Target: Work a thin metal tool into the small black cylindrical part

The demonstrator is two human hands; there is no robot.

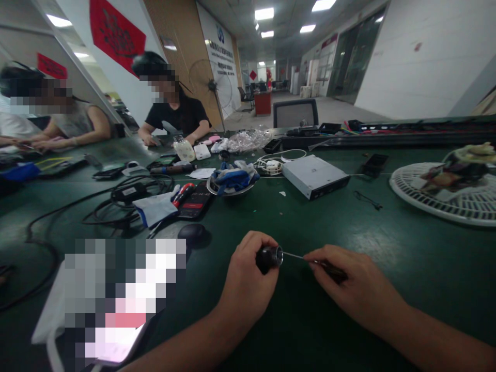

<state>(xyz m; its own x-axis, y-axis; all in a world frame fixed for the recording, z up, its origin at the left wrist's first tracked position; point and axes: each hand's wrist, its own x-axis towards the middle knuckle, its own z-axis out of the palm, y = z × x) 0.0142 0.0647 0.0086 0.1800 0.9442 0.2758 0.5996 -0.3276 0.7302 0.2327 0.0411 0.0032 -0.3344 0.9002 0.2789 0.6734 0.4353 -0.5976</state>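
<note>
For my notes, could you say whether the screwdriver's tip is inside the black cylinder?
Cannot tell: the screwdriver in the right hand meets the open end of the black cylinder in the left hand; its tip is hidden.

The left hand held a small black cylinder; the right hand held a screwdriver, its tip at the cylinder's open end; both were above the green surface.
</note>
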